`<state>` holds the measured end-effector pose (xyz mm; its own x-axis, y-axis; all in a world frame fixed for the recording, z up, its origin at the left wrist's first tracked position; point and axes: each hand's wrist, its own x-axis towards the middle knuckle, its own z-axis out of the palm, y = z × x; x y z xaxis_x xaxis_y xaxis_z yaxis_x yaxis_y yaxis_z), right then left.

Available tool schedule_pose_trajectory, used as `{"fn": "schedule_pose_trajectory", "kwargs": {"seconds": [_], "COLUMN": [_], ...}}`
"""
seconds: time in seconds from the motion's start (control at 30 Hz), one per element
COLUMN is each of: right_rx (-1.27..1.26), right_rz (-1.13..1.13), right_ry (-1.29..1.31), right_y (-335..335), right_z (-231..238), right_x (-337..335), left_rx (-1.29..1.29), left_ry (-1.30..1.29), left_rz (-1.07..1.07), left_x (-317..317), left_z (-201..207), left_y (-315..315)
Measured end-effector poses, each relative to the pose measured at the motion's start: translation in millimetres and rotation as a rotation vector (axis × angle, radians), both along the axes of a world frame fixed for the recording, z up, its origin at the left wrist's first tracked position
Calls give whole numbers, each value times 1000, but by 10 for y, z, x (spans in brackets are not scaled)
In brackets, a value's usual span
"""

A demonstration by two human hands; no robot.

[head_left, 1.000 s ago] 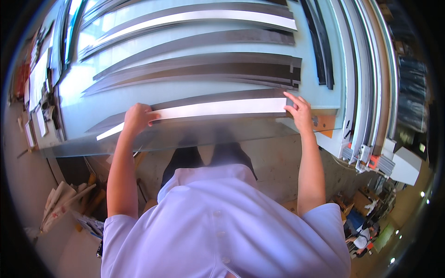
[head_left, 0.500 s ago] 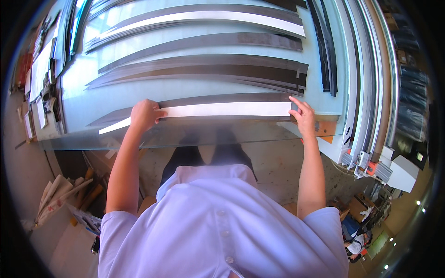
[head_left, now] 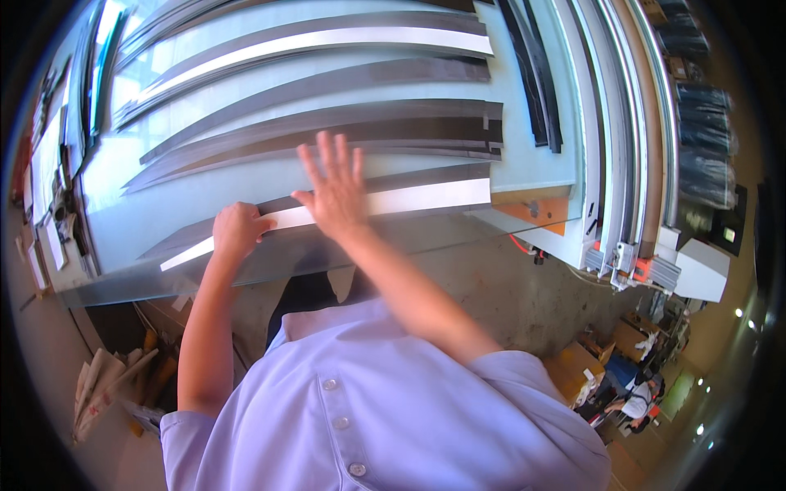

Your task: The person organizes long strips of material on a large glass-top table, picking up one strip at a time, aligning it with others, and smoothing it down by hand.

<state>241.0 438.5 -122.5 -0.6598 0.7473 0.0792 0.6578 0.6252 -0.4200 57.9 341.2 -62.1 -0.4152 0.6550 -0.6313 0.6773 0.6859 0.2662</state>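
Note:
A long white strip [head_left: 430, 197] lies along a dark grey strip [head_left: 426, 174] near the glass table's front edge. Toward its left end my left hand [head_left: 237, 229] has its fingers curled around the white strip, thumb pointing right. My right hand [head_left: 337, 195] is open with fingers spread, palm down over the middle of the white strip. Whether that palm presses on it or hovers, I cannot tell. Part of both strips is hidden under the hands.
Beyond the hands, several dark strips [head_left: 409, 123] lie in rows across the glass table [head_left: 532, 176], one group topped by another white strip [head_left: 393, 36]. Two black strips [head_left: 530, 78] sit at the right. Metal rails [head_left: 634, 164] run along the right side. Rolled material [head_left: 106, 385] stands lower left.
My right hand has left the right end of the white strip and swept left to its middle, fingers spreading. The left hand stays on the strip. The whole view has shifted and tilted.

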Motion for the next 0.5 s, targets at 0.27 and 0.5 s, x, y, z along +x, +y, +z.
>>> {"fn": "schedule_pose_trajectory", "kwargs": {"seconds": [0.27,0.5], "right_rx": [226,314], "right_rz": [-417,-617], "right_ry": [-194,-281], "right_y": [976,1393], "right_z": [-246,-223], "right_x": [1707,2597], "left_rx": [-24,9], "left_ry": [-11,-29], "left_rz": [-11,-43], "left_x": [13,96], "left_z": [18,2], "left_y": [22,110]}}
